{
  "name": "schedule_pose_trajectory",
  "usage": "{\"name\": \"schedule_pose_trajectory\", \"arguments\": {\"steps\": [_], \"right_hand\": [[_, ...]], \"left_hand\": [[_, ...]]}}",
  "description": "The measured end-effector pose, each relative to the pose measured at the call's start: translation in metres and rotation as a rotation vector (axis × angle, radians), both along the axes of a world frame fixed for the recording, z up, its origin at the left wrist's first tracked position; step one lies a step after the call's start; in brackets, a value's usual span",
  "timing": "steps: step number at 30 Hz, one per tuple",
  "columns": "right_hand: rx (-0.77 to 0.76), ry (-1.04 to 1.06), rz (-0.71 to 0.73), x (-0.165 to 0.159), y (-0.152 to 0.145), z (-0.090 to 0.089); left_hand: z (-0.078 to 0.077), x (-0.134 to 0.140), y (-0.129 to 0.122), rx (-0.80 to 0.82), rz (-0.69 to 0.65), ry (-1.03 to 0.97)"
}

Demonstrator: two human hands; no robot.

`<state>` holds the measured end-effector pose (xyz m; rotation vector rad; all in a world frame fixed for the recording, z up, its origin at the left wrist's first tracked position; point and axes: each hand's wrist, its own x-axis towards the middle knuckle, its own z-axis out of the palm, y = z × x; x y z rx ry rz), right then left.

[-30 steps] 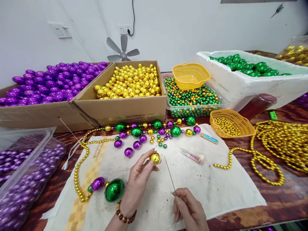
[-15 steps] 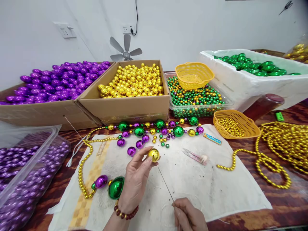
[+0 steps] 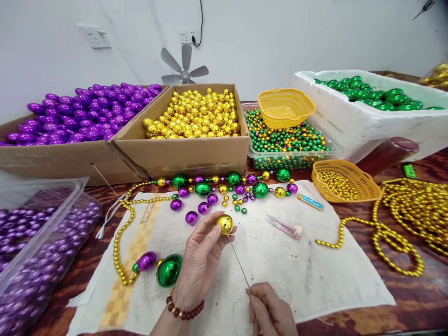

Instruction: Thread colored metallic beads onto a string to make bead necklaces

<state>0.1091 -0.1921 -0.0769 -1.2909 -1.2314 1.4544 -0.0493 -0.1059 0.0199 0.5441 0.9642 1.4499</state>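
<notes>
The left hand [image 3: 199,259] holds a shiny gold ball [image 3: 225,224] between thumb and fingers, above the middle of a white cloth [image 3: 315,275]. The right hand [image 3: 271,310] is closed in a narrow pinch on a long thin needle [image 3: 240,262], which slants up and to the left, its far end at the lower edge of the ball. A bracelet [image 3: 184,311] of dark red and gold beads circles the left wrist.

Two pieces of writing lie near the work. A yellow stripe [image 3: 121,289] down the cloth's left side carries brown printed lettering [image 3: 149,212] near its top, and a small blue label [image 3: 310,201] at the cloth's upper right bears pale characters; both are probably brand or product print, but too small and blurred to read with confidence.

Pink-handled snips [image 3: 284,227] lie on the cloth, pointing away to the left. Beside the left forearm rest a large green ball [image 3: 170,270] and a purple ball [image 3: 147,261], in line with a string of small gold beads [image 3: 117,247]. Behind the cloth stand a cardboard box of gold balls [image 3: 182,156] and, at its left, another cardboard box [image 3: 52,161] heaped with purple ones.
</notes>
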Motion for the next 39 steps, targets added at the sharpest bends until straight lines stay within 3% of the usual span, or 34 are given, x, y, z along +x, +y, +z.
{"name": "schedule_pose_trajectory", "arguments": {"steps": [8,20,25,30,34,36,39], "right_hand": [[0.108,-0.029,-0.135,-0.018,0.009,-0.009],[0.167,0.145,-0.082,-0.011,0.042,0.033],[0.007,0.161,-0.127,-0.001,0.043,0.036],[-0.059,0.235,-0.179,0.0,0.046,0.036],[-0.104,0.322,-0.201,0.007,0.05,0.032],[-0.125,0.325,-0.205,0.014,0.05,0.029],[-0.125,0.308,-0.201,0.022,0.049,0.026]], "left_hand": [[0.003,0.016,-0.013,0.009,0.002,0.1],[0.002,0.036,-0.018,-0.095,-0.032,0.228],[-0.006,0.034,-0.016,-0.094,-0.073,0.268],[-0.019,0.031,-0.023,-0.029,-0.253,0.471],[-0.016,0.017,-0.022,-0.019,-0.323,0.651],[-0.01,0.001,-0.011,0.003,-0.311,0.83],[0.002,-0.034,0.022,0.147,-0.208,1.29]]}}
